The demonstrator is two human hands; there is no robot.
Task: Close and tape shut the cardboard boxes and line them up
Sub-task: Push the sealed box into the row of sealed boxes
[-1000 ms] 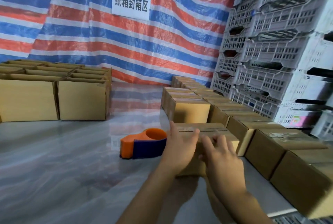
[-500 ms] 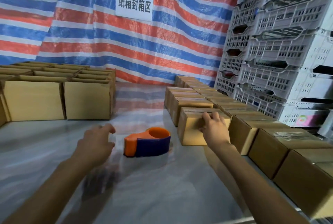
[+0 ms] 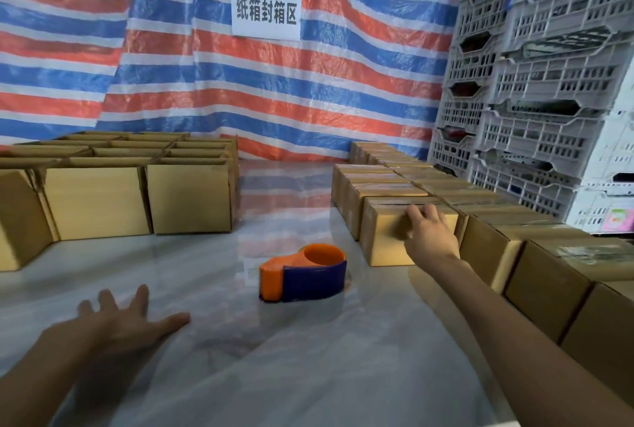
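Cardboard box (image 3: pixel 384 238) closed, right hand (image 3: pixel 430 238) flat vs its front; left hand (image 3: pixel 116 323) spread, empty; tape dispenser (image 3: pixel 303 274) btwn.

Sealed box (image 3: pixel 387 238): right part of front face hidden behind right hand (image 3: pixel 430 236).
Open boxes (image 3: pixel 103 186): leftmost cut by frame edge; contents not visible.
White crates (image 3: pixel 549 83): cut off beyond the sealed box row; contents indistinct.
Both forearms: run out of frame.

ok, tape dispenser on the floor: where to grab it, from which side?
Grip the tape dispenser from above, around the round orange ring, with fingers on the blue side wall. It lies flat, ring opening upward, with bare floor all round. The open left hand is nearest.
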